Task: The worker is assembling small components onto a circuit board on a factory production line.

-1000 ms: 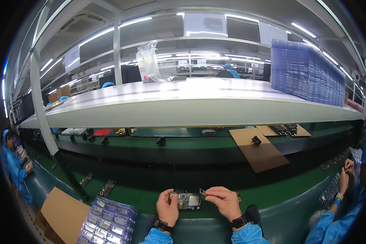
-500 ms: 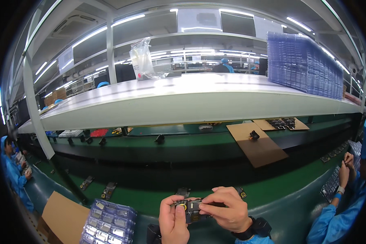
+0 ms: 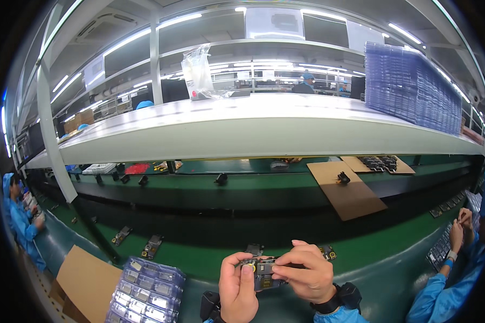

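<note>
In front of me I hold a small dark circuit board (image 3: 265,282) with gold contacts and a yellow-ringed round part near its left end. My left hand (image 3: 238,290) is closed round the board's left end, thumb on its face. From the other side, my right hand (image 3: 308,273) pinches at a small silvery rectangular piece (image 3: 265,266) on the board's upper part. Whether that piece is loose or fixed I cannot tell. Behind my hands, similar boards (image 3: 254,249) (image 3: 327,252) lie on the green belt.
More boards (image 3: 152,246) lie along the belt to the left. Stacked clear trays (image 3: 145,290) of metal parts stand by a cardboard box (image 3: 86,280). A white shelf (image 3: 264,129) carries a plastic bag (image 3: 199,75) and tall tray stack (image 3: 409,89). Co-workers (image 3: 21,215) (image 3: 447,285) sit either side.
The whole view has shifted slightly, with the scene sliding rightward. The board is tilted a little differently, so its gold contacts show more clearly. Both hands keep their grip.
</note>
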Available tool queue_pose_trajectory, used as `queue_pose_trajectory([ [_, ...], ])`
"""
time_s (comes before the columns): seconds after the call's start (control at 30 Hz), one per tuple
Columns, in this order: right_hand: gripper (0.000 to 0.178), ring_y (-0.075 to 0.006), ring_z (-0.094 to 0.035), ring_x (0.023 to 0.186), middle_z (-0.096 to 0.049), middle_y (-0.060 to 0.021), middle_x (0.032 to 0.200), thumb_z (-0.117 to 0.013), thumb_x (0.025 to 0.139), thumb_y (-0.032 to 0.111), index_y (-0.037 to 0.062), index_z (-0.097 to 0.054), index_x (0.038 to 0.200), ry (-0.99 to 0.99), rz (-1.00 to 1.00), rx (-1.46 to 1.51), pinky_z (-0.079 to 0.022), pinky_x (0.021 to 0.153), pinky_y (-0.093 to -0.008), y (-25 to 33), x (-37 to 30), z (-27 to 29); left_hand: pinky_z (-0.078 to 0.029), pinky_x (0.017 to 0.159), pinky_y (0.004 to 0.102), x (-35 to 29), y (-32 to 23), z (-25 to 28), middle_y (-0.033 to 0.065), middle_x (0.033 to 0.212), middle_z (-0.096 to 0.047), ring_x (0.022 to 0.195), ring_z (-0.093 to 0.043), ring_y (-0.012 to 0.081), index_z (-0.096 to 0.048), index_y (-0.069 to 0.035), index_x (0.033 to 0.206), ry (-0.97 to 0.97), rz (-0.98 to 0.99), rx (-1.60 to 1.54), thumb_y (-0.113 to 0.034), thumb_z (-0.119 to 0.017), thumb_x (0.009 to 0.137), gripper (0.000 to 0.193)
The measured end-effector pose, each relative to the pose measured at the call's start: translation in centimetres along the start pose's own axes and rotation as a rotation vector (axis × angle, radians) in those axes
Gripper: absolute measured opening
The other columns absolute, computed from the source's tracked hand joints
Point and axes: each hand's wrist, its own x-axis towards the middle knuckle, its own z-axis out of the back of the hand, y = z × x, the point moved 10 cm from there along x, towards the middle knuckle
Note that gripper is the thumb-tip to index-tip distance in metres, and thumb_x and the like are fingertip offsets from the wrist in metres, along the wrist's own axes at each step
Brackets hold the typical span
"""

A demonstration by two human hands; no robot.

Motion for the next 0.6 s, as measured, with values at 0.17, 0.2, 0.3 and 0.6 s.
queue_pose_trajectory([
  [0.17, 0.031, -0.0177, -0.065, 0.087, -0.072, -0.0001, 0.092, -0.088, 0.062, 0.01, 0.018, -0.08, 0.091, -0.007, -0.011, 0.003, -0.049, 0.098, -0.0473, -0.1, 0.0, 0.1, -0.05, 0.081, 0.0242, 0.0, 0.1, 0.0, 0.0085, 0.108, -0.06, 0.093, -0.06, 0.0115, -0.045, -0.004, 0.127, -0.004, 0.018, -0.043, -0.02, -0.045, 0.107, 0.025],
  [0.2, 0.031, -0.0178, -0.064, 0.087, -0.072, 0.0001, 0.094, -0.087, 0.063, 0.01, 0.0166, -0.079, 0.092, -0.003, 0.001, 0.002, -0.05, 0.098, -0.0466, 0.1, 0.1, 0.2, -0.05, 0.08, 0.0239, 0.0, 0.1, 0.0, 0.0084, 0.108, -0.06, 0.092, -0.06, 0.0112, -0.045, -0.004, 0.127, -0.009, 0.019, -0.061, -0.02, -0.045, 0.107, 0.025],
  [0.3, 0.03, -0.0177, -0.064, 0.088, -0.071, 0.0004, 0.096, -0.087, 0.064, 0.01, 0.0155, -0.079, 0.093, 0.008, 0.013, -0.002, -0.051, 0.097, -0.0457, 0.3, 0.1, 0.2, -0.05, 0.078, 0.0232, -0.1, -0.2, -0.1, 0.0081, 0.108, -0.06, 0.09, -0.06, 0.0106, -0.045, -0.004, 0.127, -0.016, 0.011, -0.074, -0.02, -0.045, 0.107, 0.025],
  [0.6, 0.031, -0.017, -0.063, 0.089, -0.071, 0.0006, 0.097, -0.086, 0.065, 0.009, 0.0157, -0.079, 0.094, 0.025, 0.03, 0.0, -0.051, 0.097, -0.0446, 0.9, 0.4, 0.4, -0.049, 0.076, 0.0219, -0.4, -0.8, -0.4, 0.0075, 0.107, -0.06, 0.089, -0.059, 0.0095, -0.045, -0.005, 0.127, -0.027, 0.006, -0.06, -0.02, -0.044, 0.108, 0.025],
])
